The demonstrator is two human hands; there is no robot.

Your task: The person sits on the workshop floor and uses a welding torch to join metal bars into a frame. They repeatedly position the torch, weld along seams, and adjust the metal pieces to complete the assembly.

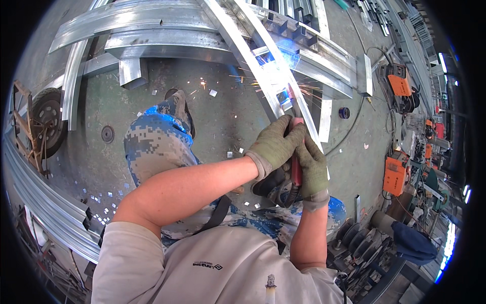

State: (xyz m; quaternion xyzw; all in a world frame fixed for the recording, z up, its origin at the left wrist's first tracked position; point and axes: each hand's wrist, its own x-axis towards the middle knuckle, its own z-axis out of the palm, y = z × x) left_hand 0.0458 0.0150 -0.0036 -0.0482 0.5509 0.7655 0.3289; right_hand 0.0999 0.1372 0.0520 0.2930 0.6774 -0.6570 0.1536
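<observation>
A bright blue-white welding arc glows between two long parallel metal rails (242, 57), with orange sparks flying out to both sides. Just below it is a red-handled welding torch (296, 173), its nozzle pointing up into the glare. My right hand (312, 167), in a green work glove, is closed round the handle from the right. My gloved left hand (276, 144) closes over the torch's front part from the left, against the right hand's fingers. A black ribbed cable (289, 194) leaves the handle's lower end. Glare hides the joint itself.
Stacked metal channels (167, 40) lie crosswise under the rails. An orange welding machine (399, 83) stands at the right, another orange machine (395, 175) nearer. A wheel (48, 121) is at the left. Small metal squares (213, 92) litter the floor (217, 126); cables run along the right.
</observation>
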